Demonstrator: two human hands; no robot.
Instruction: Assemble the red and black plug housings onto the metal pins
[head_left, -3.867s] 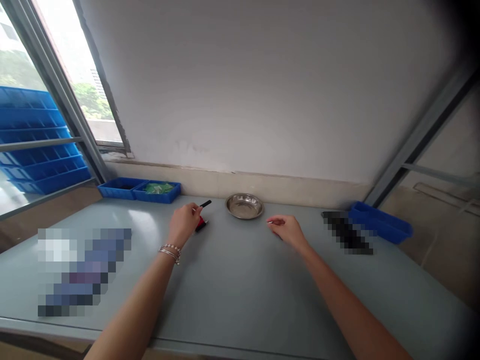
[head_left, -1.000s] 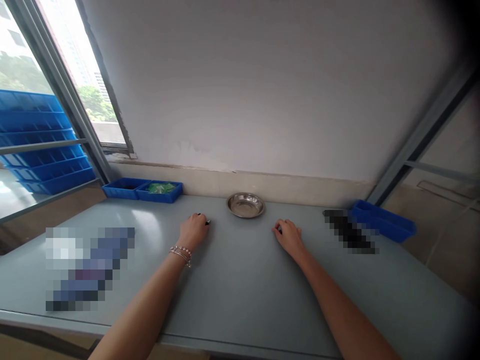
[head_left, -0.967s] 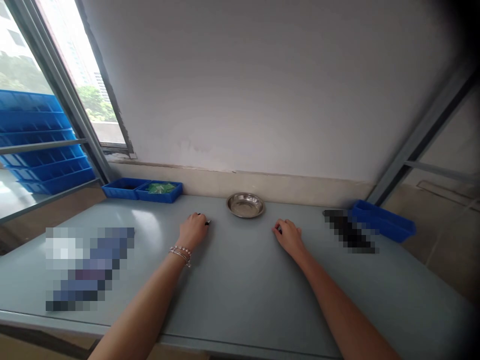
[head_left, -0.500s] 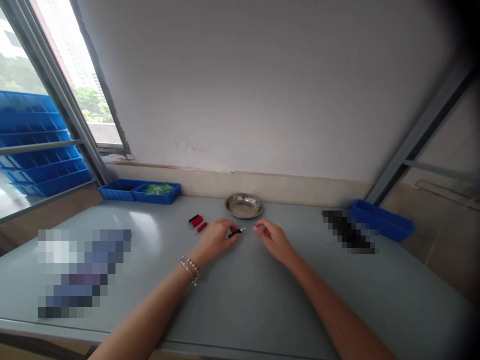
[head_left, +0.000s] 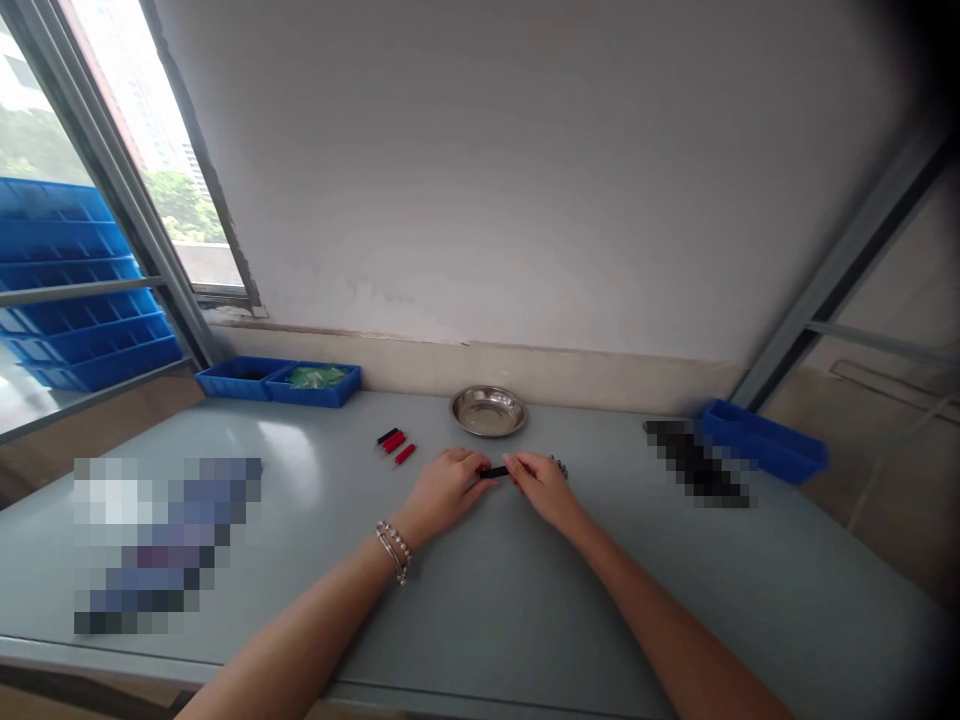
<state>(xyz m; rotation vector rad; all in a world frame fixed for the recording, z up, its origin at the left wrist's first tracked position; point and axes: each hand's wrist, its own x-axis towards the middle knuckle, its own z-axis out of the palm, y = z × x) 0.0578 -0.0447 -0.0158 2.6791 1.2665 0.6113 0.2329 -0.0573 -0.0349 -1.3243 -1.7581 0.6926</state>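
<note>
My left hand [head_left: 444,489] and my right hand [head_left: 543,486] meet at the middle of the grey table [head_left: 480,590]. Both pinch a small black stick-like piece [head_left: 493,472], one at each end. Just behind my right hand lie some tiny metal bits [head_left: 559,465]. To the left of my hands rest small red and black pieces [head_left: 394,444] on the table. A round steel dish [head_left: 488,410] stands just beyond my hands, near the wall.
Two blue bins [head_left: 279,380] stand at the back left, one holding green items. Another blue bin [head_left: 763,453] lies at the back right beside a blurred dark patch [head_left: 695,462]. A blurred patch [head_left: 165,540] covers the front left. Stacked blue trays [head_left: 75,280] show outside the window.
My hands have come together from apart at the table's middle. The left hand carried the black piece rightward, and now both hands pinch it. The red and black pieces are uncovered.
</note>
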